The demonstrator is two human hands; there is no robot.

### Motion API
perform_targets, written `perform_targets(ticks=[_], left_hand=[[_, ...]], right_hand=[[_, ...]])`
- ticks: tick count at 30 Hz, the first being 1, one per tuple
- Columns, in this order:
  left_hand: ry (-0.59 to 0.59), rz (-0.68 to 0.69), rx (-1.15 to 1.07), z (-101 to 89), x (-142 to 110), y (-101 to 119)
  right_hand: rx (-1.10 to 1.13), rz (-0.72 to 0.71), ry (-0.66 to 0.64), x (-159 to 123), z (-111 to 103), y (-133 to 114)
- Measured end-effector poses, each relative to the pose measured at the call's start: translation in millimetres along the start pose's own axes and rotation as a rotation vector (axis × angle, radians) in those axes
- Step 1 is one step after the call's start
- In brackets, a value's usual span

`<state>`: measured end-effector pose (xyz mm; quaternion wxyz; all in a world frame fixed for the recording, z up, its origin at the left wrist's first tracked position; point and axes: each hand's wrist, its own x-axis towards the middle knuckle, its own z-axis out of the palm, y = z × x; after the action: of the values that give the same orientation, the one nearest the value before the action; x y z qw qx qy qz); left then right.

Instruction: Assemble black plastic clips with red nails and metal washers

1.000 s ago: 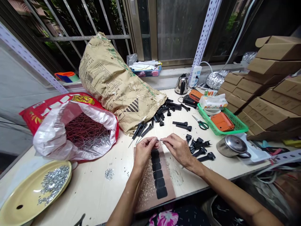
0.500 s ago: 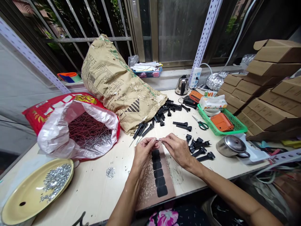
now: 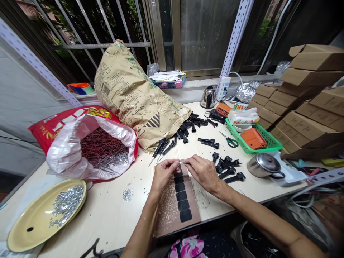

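Note:
My left hand (image 3: 164,175) is closed in a pinch above the top end of a brown board (image 3: 168,218). Facing it, my right hand (image 3: 202,172) also pinches, with its fingertips close to the left ones. Between the fingertips shows a thin, pale, shiny piece (image 3: 181,162), too small to name surely. Below the hands, a column of black rounded squares (image 3: 181,195) runs down the board, which is speckled with pale bits. A small heap of metal washers (image 3: 127,195) lies left of my left forearm. Several black plastic parts (image 3: 228,168) lie right of my right hand.
At left are a yellow dish (image 3: 27,215) with washers and an open sack (image 3: 64,157) of reddish-brown rods. A large paper sack (image 3: 139,104) leans behind, near more black parts. Scissors (image 3: 231,142), a green basket (image 3: 271,147), a metal mug (image 3: 262,165) and stacked cartons (image 3: 303,125) occupy the right.
Both hands remain together at the top of the board, with the fingertips shifted only slightly. The whole view has moved a little.

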<state>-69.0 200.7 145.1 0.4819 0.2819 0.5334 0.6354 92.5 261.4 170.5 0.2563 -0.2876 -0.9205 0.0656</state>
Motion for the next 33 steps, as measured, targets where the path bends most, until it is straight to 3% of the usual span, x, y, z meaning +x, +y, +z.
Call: perform_targets(ticks=[8, 19, 24, 30, 33], left_hand=[[0.045, 0.014, 0.094, -0.1, -5.2, -2.4], [0.089, 0.158, 0.396, -1.4, -10.5, 4.5], [0.054, 0.133, 0.395, -5.0, -12.4, 6.3], [-0.079, 0.119, 0.457, -13.0, -14.8, 11.0], [-0.074, 0.07, 0.386, -13.2, -17.3, 11.3]], right_hand=[[-0.108, -0.065, 0.067, -0.3, 6.8, 2.4], [-0.025, -0.034, -0.041, -1.2, 10.1, -0.7], [-0.005, -0.047, -0.059, -2.2, 12.8, -1.0], [-0.08, -0.158, -0.054, -4.5, 17.0, -0.1], [-0.067, -0.157, -0.035, -3.9, 15.1, -2.3]])
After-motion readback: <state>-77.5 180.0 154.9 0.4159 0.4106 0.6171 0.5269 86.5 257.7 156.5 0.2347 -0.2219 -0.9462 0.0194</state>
